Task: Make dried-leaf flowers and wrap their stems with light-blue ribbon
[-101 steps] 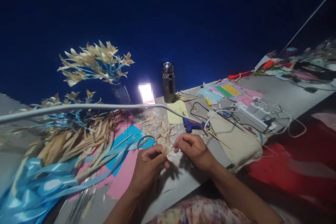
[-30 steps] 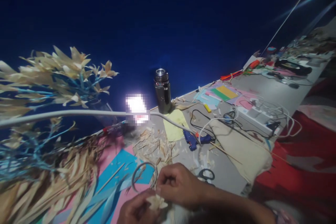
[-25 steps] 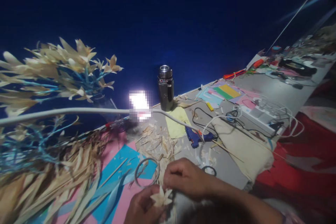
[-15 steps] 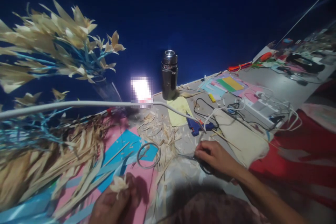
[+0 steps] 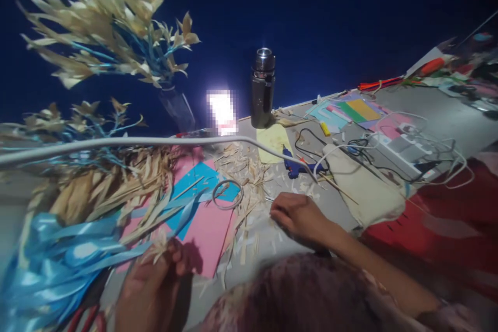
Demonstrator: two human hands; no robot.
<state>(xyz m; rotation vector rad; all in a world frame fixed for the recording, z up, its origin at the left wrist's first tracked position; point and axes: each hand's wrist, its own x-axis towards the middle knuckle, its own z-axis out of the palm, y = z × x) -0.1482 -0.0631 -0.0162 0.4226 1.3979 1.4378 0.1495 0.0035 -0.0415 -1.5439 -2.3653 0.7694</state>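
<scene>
My left hand [image 5: 150, 280] pinches a small pale flower [image 5: 157, 250] of dried husk, above the pink sheet [image 5: 206, 244]. Low over the table, my right hand [image 5: 298, 215] is closed, knuckles up, on scissors. Only a bit of the scissors' metal [image 5: 268, 198] shows past the fingers; the handles are hidden beneath the hand. Beyond my right hand lies a blue glue gun [image 5: 292, 167]. A grey ring [image 5: 227, 194] rests on the blue sheet [image 5: 194, 187], between my two hands.
Dried husk strips [image 5: 120, 187] and blue ribbon [image 5: 73, 254] lie at left, below a vase [image 5: 177, 109] of husk flowers. A white cable [image 5: 155, 141] crosses the view. A flask [image 5: 262, 91], a cream cloth [image 5: 360, 187] and a power strip [image 5: 400, 153] stand farther off. Red handles [image 5: 87, 319] show lower left.
The view has shifted, so the table things sit higher and farther right. My right hand has turned knuckles up over the scissors, hiding their handles. My left hand still holds the flower.
</scene>
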